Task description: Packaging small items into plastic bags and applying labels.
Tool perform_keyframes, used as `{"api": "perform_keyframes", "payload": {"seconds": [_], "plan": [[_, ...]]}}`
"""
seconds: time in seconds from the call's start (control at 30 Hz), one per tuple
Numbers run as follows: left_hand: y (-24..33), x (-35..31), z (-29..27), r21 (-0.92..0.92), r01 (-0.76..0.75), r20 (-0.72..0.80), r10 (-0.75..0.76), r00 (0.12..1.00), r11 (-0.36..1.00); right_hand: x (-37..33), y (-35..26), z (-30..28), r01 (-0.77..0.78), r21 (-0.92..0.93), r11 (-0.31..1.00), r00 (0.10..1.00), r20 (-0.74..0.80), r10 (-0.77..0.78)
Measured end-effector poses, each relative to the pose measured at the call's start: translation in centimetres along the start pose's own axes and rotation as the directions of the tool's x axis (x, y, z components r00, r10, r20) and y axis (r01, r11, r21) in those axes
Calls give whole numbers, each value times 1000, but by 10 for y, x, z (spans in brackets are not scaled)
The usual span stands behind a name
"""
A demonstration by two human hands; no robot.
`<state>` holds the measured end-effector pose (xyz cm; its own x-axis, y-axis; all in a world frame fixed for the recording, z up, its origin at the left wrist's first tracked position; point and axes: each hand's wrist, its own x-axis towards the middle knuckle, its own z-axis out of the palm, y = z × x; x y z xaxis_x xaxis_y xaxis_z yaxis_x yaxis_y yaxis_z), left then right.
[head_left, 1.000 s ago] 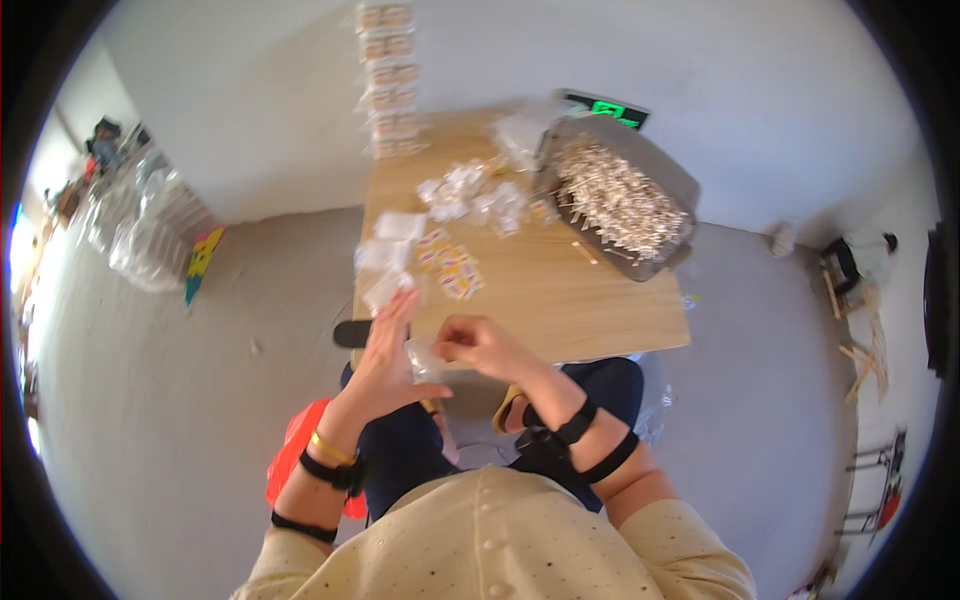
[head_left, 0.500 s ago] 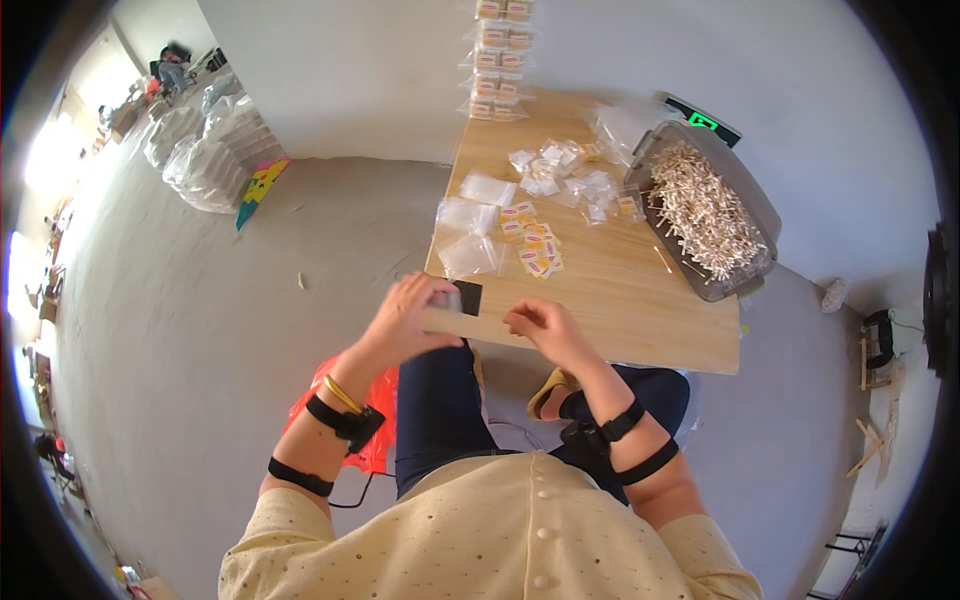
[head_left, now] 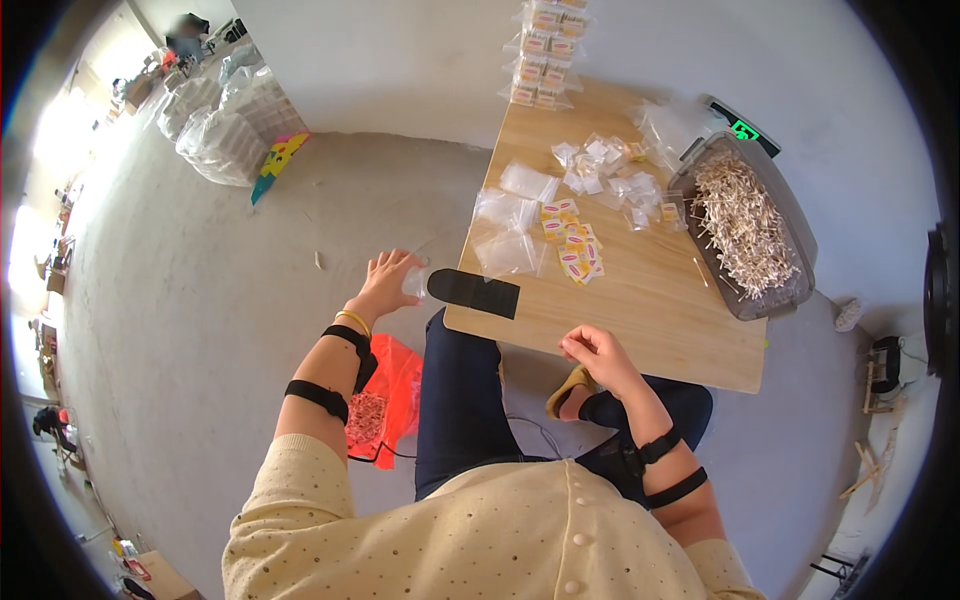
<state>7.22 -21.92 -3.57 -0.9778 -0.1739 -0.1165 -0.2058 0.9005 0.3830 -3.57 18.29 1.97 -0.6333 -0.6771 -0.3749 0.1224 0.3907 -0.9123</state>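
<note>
My left hand (head_left: pixel 385 285) is off the table's left edge, fingers curved around a small clear plastic piece (head_left: pixel 416 281) whose kind I cannot make out. Beside it, a flat black strip with a rounded end (head_left: pixel 470 293) juts past the table edge. My right hand (head_left: pixel 600 355) hovers at the table's front edge, thumb and fingers pinched together; anything between them is too small to see. Clear plastic bags (head_left: pixel 508 212) lie in piles beyond the strip, next to printed yellow-and-white cards (head_left: pixel 575 245).
A grey tub (head_left: pixel 800 305) heaped with cotton swabs (head_left: pixel 740 215) stands at the right, near a scale with a green display (head_left: pixel 742 130). Filled packets (head_left: pixel 545 55) are stacked at the back of the wooden table (head_left: pixel 650 310). A red plastic bag (head_left: pixel 400 390) sits by my left leg.
My hands have moved apart: the left went outward to the left, the right slightly to the right. The pale strip between them no longer shows. The view shifted, uncovering the black strip.
</note>
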Motion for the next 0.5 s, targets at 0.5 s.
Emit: {"api": "perform_keyframes", "payload": {"seconds": [0.5], "plan": [[21,18,1,-98,-204,21,207,978,974,10,14,14,-76,4,997,997,27,75]]}}
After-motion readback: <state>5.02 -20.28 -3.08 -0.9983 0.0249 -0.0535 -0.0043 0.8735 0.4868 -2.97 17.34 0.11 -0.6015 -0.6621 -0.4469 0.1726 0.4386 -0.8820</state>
